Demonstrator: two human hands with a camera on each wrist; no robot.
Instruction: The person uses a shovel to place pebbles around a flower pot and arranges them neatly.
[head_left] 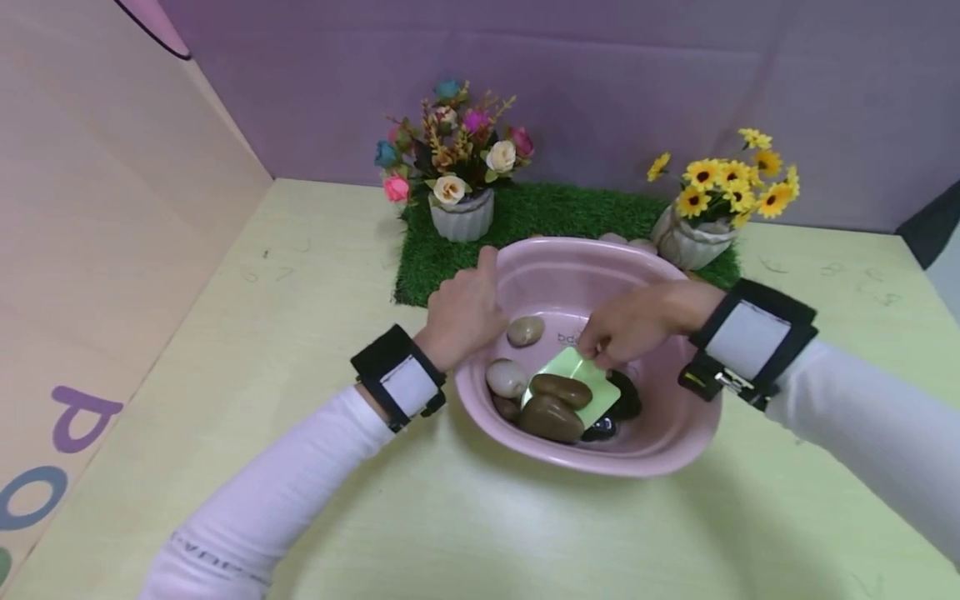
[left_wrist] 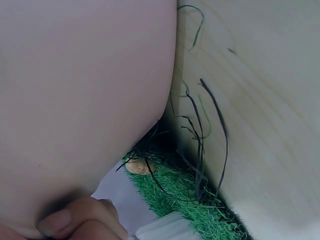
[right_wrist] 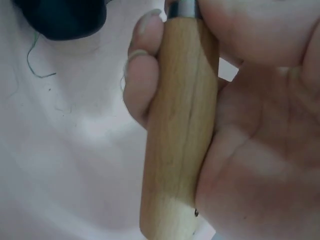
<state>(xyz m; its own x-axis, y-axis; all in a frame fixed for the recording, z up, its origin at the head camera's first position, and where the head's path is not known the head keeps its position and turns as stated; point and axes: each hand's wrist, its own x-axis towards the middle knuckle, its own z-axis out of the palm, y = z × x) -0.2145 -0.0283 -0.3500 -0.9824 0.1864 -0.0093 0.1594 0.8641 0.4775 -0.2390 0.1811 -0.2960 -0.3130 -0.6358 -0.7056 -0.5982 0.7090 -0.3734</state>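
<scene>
A pink basin (head_left: 573, 271) is tipped toward me over the table. My left hand (head_left: 467, 312) grips its left rim; in the left wrist view, curled fingers (left_wrist: 87, 217) press against the outer wall. Inside the basin my right hand (head_left: 633, 321) holds a small shovel (head_left: 606, 402) with a light green blade. The right wrist view shows my fingers curled round its wooden handle (right_wrist: 180, 125). Two brown stones (head_left: 551, 418) lie on or against the blade. To their left sit a white stone (head_left: 506, 377) and a beige stone (head_left: 525, 331). Black stones (head_left: 628, 396) lie beside the blade, partly hidden.
Behind the basin, a green turf mat (head_left: 555, 208) lies on the pale wooden table (head_left: 322, 275). It bears a pot of mixed flowers (head_left: 462, 215) at left and a pot of yellow flowers (head_left: 693, 237) at right. Pale stones (head_left: 615, 239) show past the basin's far rim.
</scene>
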